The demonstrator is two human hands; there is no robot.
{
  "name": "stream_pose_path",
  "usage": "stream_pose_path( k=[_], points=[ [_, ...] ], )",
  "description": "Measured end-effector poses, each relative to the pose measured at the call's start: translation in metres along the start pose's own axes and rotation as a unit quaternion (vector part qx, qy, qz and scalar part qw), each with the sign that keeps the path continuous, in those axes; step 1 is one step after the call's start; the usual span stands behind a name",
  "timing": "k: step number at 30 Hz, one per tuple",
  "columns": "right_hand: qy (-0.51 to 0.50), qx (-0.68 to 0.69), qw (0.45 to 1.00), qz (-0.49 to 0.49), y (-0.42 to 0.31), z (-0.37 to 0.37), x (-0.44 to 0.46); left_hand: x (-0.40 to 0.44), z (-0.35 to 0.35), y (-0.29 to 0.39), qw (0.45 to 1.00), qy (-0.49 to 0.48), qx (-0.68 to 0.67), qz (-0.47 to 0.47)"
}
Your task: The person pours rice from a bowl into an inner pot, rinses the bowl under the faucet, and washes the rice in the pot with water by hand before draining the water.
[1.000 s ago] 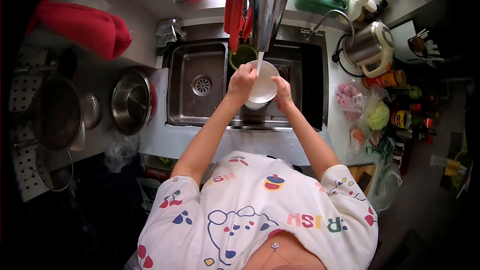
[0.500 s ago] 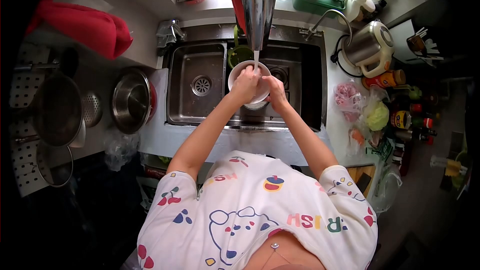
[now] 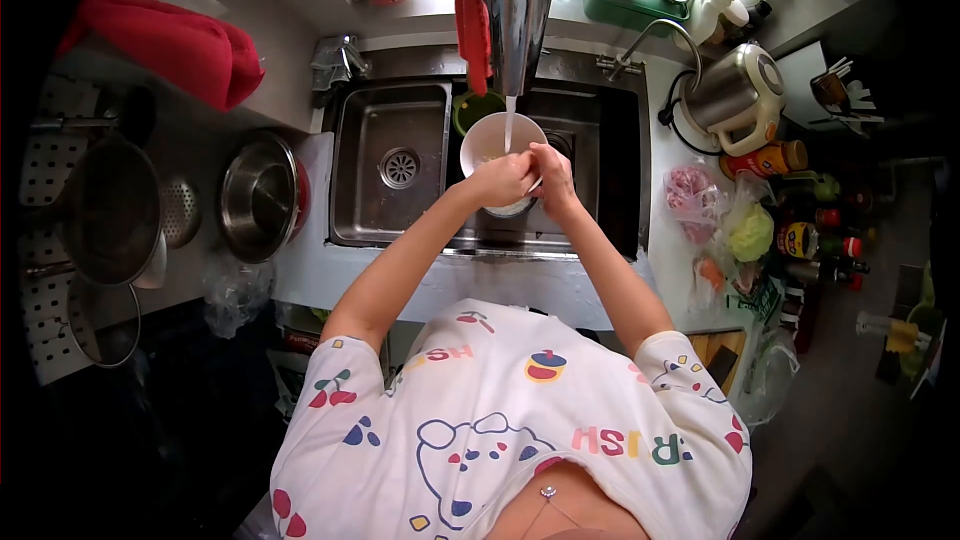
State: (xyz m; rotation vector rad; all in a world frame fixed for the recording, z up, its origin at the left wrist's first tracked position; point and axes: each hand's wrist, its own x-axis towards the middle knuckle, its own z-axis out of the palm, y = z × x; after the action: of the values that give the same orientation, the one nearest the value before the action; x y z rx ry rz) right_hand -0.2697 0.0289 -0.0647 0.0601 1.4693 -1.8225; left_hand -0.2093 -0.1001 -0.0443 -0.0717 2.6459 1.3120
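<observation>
Bowl (image 3: 482, 143) just ahead, right hand (image 3: 553, 182) gripping its rim, seemingly to catch water (image 3: 509, 125); left hand (image 3: 504, 180) curled, contents unclear.

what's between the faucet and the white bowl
A stream of running water spans the gap, falling from the faucet into the white bowl; the head view shows it.

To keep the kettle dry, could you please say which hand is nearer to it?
Right: the right hand is left of the kettle; the left hand is farther left.
</observation>
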Motion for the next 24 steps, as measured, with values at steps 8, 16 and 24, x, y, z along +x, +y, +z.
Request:
stream_pose_path(
  k=[8, 16, 24],
  points=[
    [-0.011, -0.047, 0.999, -0.014, -0.008, 0.006, -0.017, -0.012, -0.028, -0.039, 0.908, -0.045, 0.376, 0.182],
    [-0.015, -0.018, 1.0, 0.013, -0.002, 0.005, -0.011, -0.007, -0.009, -0.005, 0.979, -0.034, 0.201, 0.02],
    [-0.008, 0.035, 0.999, 0.03, 0.002, 0.004, -0.005, 0.024, -0.023, -0.014, 0.958, 0.144, -0.226, -0.103]
  ],
)
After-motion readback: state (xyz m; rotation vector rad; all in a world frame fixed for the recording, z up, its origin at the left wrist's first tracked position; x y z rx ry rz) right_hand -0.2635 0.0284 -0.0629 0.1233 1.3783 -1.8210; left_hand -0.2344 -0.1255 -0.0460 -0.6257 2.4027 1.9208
